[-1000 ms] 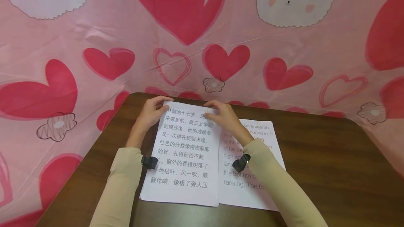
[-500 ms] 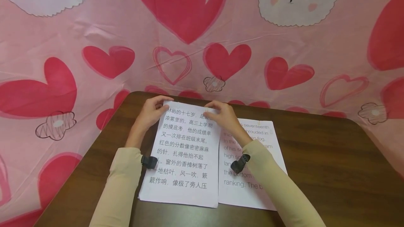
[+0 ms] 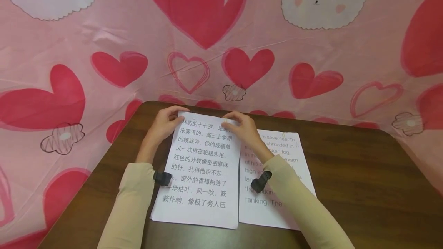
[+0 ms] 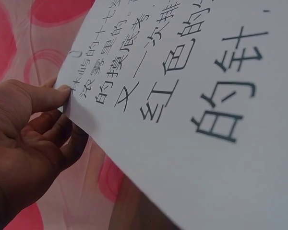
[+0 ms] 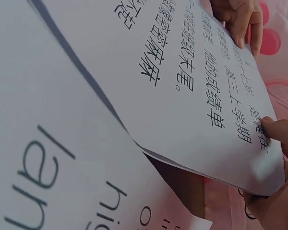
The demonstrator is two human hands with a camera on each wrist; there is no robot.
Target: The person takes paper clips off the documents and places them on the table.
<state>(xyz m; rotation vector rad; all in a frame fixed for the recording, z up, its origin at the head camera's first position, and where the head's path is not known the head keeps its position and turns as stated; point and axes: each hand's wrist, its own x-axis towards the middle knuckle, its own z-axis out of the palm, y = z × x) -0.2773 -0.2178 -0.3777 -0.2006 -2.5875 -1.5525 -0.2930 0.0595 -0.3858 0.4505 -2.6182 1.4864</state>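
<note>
A stack of white paper sheets (image 3: 199, 168) printed with large Chinese characters is tilted up at its far end. My left hand (image 3: 164, 123) pinches the far left corner, thumb on top and fingers beneath, as the left wrist view shows. At the far right corner my right hand (image 3: 243, 126) holds the stack the same way, its thumb (image 5: 278, 130) on the printed face. A yellow paper clip (image 3: 226, 120) sits by the right fingers at the top edge. To the right lies a second set of sheets (image 3: 266, 214) with English text, partly covered by the right forearm.
Both sets rest on a dark brown wooden table (image 3: 356, 172). Behind it hangs a pink cloth (image 3: 207, 68) with red hearts. Another yellow paper clip (image 3: 283, 135) is on the English sheets' top edge. Black wrist cameras (image 3: 162, 178) are strapped at both wrists.
The Chinese sheets have shifted very slightly left and nearer, both hands keeping their hold. My right forearm has moved a little left, uncovering more of the English text.
</note>
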